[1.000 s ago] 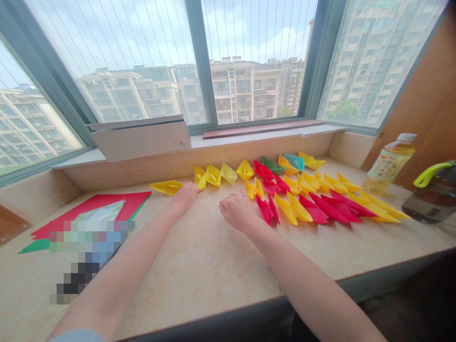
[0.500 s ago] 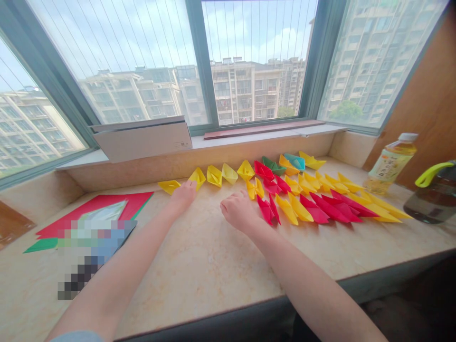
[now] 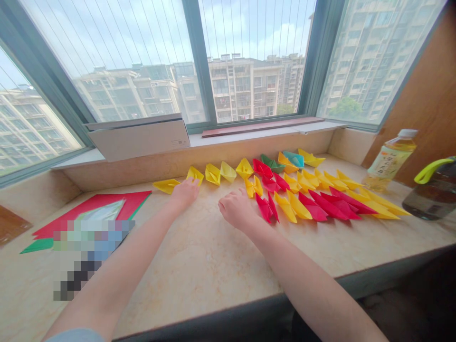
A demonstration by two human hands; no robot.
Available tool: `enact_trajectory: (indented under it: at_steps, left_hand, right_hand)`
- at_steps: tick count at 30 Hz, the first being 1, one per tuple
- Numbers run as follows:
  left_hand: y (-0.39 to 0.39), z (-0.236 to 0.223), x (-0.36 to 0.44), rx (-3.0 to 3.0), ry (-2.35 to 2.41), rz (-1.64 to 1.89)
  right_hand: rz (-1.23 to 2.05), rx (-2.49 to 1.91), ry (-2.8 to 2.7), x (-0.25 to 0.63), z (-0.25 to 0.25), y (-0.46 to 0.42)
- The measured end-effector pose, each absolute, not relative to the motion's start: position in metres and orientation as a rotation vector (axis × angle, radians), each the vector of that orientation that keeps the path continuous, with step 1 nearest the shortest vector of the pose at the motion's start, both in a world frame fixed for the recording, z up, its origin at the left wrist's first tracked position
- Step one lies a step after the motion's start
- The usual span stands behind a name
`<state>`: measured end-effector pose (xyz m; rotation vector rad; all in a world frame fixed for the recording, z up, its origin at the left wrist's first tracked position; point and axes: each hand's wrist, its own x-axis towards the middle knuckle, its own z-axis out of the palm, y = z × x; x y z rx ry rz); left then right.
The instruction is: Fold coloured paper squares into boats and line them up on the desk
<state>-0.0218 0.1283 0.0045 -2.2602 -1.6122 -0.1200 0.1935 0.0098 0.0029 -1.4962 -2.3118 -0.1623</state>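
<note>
Folded paper boats stand in rows on the counter [image 3: 199, 266]. My left hand [image 3: 185, 194] is at the near side of a yellow paper boat [image 3: 195, 174], its fingers loosely bent over the boat's front edge without gripping it. Left of that hand lies another yellow paper boat [image 3: 164, 185], partly covered by it. My right hand [image 3: 235, 207] rests on the counter with its fingers curled in and nothing visible in them. Just to its right are a red paper boat [image 3: 266, 208] and a small yellow one [image 3: 253, 187].
Several red and yellow boats [image 3: 331, 204] fill the right side. Beyond them stand a drink bottle [image 3: 386, 164] and a dark jug [image 3: 432, 194] with a lime handle. Red paper [image 3: 67, 211] lies at left, partly under a pixelated item. A white box [image 3: 140, 140] sits on the sill.
My left hand has shifted slightly right across the front of the yellow boat. My right hand has hardly moved. The view has turned a little.
</note>
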Motion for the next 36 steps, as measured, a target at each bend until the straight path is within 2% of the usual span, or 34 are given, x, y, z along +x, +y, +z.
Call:
enact_trajectory:
  at_steps: [9,17,25,36]
  left_hand:
    - [0.116,0.013,-0.031,-2.189,-1.626,-0.13]
    - [0.112,0.011,-0.041,-2.019,-1.822,-0.123]
    - [0.119,0.006,-0.05,-2.073,-1.941,-0.013]
    - [0.129,0.008,-0.062,-2.142,-1.875,0.025]
  right_hand:
    - [-0.153,-1.496,-2.31,0.193,0.005,0.008]
    - [-0.16,-1.498,-2.308,0.193,0.003,0.009]
    - [-0.157,-1.494,-2.31,0.193,0.003,0.009]
    - [-0.135,-1.485,-2.32,0.193,0.003,0.009]
